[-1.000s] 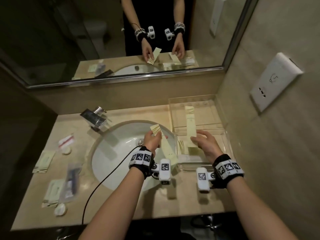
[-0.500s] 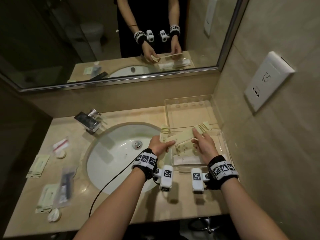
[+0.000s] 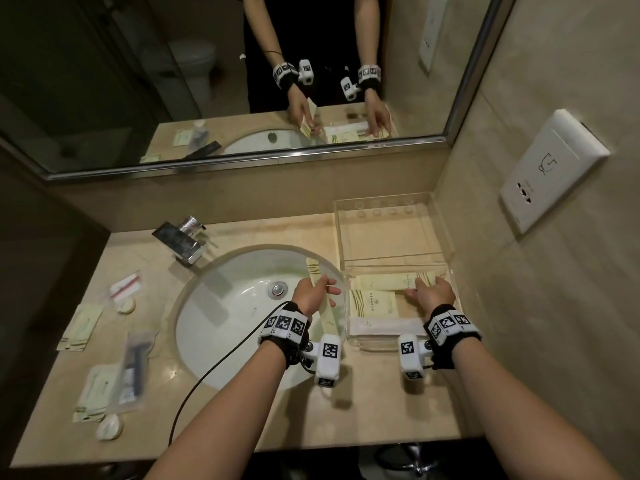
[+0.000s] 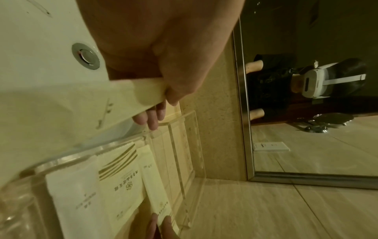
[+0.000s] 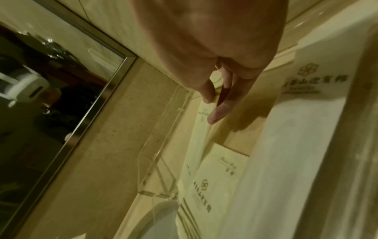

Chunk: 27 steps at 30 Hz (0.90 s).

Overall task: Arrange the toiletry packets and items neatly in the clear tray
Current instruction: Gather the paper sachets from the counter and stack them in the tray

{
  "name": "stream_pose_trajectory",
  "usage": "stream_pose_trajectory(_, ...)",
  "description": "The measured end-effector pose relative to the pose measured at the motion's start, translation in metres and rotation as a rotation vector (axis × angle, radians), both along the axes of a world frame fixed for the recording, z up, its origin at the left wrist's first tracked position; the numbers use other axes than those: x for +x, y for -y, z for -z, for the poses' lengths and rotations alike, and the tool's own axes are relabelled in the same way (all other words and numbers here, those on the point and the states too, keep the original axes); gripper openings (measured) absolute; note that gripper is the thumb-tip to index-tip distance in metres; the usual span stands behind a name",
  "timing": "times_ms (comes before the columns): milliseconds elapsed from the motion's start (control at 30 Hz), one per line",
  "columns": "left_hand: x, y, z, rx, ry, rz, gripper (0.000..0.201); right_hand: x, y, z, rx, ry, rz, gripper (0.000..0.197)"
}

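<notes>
The clear tray [image 3: 337, 237] stands on the counter right of the sink, split by a divider. Its near compartment holds a white packet [image 3: 381, 325], a square striped packet [image 3: 372, 303] and a long cream packet [image 3: 381, 282] lying crosswise. My right hand [image 3: 429, 292] is inside the tray, straight fingers resting on that long packet's right end [image 5: 196, 145]. My left hand [image 3: 313, 294] grips another long cream packet [image 3: 327, 317] over the sink's right edge, beside the tray wall [image 4: 196, 145]. The far compartment has nothing in it.
The basin [image 3: 242, 323] and faucet [image 3: 183, 240] fill the middle. On the left counter lie several packets [image 3: 81, 327], a bagged toothbrush [image 3: 133, 368] and round caps [image 3: 110, 427]. A wall socket [image 3: 550, 174] and tiled wall close off the right. A cable trails from my left wrist.
My right hand turned the long packet from lengthwise to crosswise and laid it in the near compartment. My left hand drew back over the sink with its own packet.
</notes>
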<state>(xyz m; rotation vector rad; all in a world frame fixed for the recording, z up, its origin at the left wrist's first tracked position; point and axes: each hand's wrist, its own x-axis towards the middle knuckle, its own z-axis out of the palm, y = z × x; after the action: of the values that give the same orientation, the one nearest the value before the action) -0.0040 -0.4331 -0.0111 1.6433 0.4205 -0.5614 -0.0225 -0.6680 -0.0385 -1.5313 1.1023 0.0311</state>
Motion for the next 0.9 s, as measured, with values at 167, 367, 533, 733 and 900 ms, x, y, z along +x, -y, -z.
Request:
stream_pose_trajectory(167, 0.003, -0.001, -0.002, -0.121, -0.038, -0.045, 0.036, 0.007, -0.003, 0.003, -0.279, -0.188, -0.255, 0.061)
stream_pose_trajectory(367, 0.007, -0.004, -0.001, -0.149, 0.023, -0.088, 0.036, 0.005, -0.006, 0.006, -0.361, -0.241, -0.304, 0.064)
stream_pose_trajectory(533, 0.010, -0.003, -0.003, -0.221, 0.071, -0.114, 0.029, 0.001, -0.010, 0.002, -0.395, -0.098, -0.277, 0.045)
stream_pose_trajectory(733, 0.015, 0.011, -0.008, -0.258, 0.082, -0.116, 0.025, 0.003, -0.029, -0.024, 0.010, 0.214, -0.550, 0.034)
stream_pose_trajectory(900, 0.014, 0.021, -0.010, -0.354, 0.086, -0.134, 0.023, -0.002, -0.023, -0.033, 0.183, 0.187, -0.714, 0.036)
